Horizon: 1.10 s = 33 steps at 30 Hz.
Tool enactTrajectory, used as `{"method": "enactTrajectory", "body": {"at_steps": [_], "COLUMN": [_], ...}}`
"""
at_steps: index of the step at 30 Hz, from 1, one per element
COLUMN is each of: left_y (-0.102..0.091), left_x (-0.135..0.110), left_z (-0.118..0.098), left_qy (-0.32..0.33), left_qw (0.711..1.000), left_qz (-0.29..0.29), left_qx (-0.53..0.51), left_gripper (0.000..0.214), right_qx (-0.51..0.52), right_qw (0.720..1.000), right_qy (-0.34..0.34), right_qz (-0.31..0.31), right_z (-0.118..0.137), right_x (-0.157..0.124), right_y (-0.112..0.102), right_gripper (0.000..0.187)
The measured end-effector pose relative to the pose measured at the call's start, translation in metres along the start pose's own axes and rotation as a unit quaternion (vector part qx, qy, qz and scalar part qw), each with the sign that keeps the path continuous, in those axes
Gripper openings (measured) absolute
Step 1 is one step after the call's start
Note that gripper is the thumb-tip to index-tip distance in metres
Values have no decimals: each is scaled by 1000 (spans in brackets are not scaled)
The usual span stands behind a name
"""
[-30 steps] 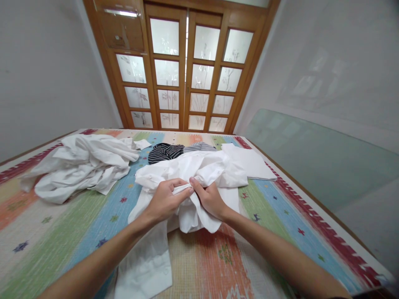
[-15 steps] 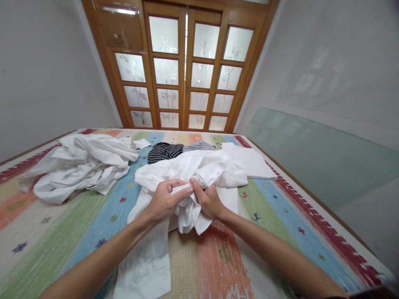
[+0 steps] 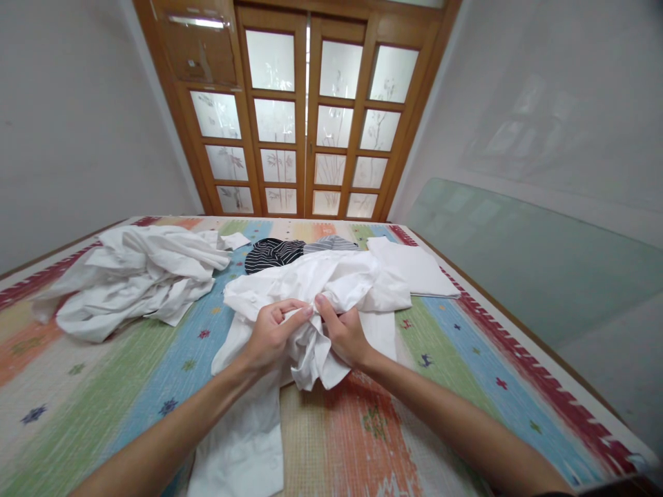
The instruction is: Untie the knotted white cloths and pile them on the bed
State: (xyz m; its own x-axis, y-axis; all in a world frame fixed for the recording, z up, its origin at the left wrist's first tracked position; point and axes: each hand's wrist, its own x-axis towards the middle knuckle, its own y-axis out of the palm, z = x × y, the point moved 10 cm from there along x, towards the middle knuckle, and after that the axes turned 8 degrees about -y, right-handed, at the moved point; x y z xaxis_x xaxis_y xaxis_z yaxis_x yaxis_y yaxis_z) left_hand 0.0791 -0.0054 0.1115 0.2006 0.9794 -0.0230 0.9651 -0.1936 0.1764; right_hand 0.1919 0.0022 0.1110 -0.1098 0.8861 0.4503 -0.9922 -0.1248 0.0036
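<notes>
A crumpled white shirt (image 3: 331,283) lies in the middle of a bed covered with a striped, many-coloured mat (image 3: 129,373). My left hand (image 3: 272,335) and my right hand (image 3: 344,331) meet over the shirt's near part. Both are closed, pinching a bunch of its white cloth between thumb and fingers. One sleeve of the shirt trails toward me on the mat below my left forearm.
A heap of white clothes (image 3: 129,276) lies at the left. Black-striped (image 3: 272,252) and grey-striped (image 3: 331,243) garments sit behind the shirt, a folded white garment (image 3: 414,266) to its right. Wooden glazed doors (image 3: 305,110) stand behind the bed; a glass pane (image 3: 528,269) leans at right.
The bunched cloth under my hands has been gathered up slightly, its hanging fold drawn in shorter. Both hands stay in nearly the same place, still pinching the shirt.
</notes>
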Motion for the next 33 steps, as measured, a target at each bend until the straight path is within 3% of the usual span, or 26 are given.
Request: {"method": "enactTrajectory", "body": {"at_steps": [5,10,21,26,29,33], "left_y": [0,6,23,26,28,28], "left_x": [0,-8,-32,-35,-33,-34], "left_z": [-9,-30,-54,-55,-52,-50], "left_qy": [51,145,351,375,362,354], "left_qw": [995,965,844,818,814,820], "left_qz": [10,13,13,45,62,64], "left_qx": [81,218,406,434,451,445], "left_gripper": [28,19,11,14,13,12], "right_qx": [55,86,57,36,24,0], "right_qw": [998,996,998,999,999,1000], "right_qy": [-19,-11,-11,7,30,1], "right_qz": [-16,-28,-36,-12,9,7], "right_z": [4,4,6,-7,-16,-7], "right_x": [0,-1,2,3,3,7], "right_y": [-2,-2,-3,3,7,4], "right_gripper": [34,32,33,43,50,47]}}
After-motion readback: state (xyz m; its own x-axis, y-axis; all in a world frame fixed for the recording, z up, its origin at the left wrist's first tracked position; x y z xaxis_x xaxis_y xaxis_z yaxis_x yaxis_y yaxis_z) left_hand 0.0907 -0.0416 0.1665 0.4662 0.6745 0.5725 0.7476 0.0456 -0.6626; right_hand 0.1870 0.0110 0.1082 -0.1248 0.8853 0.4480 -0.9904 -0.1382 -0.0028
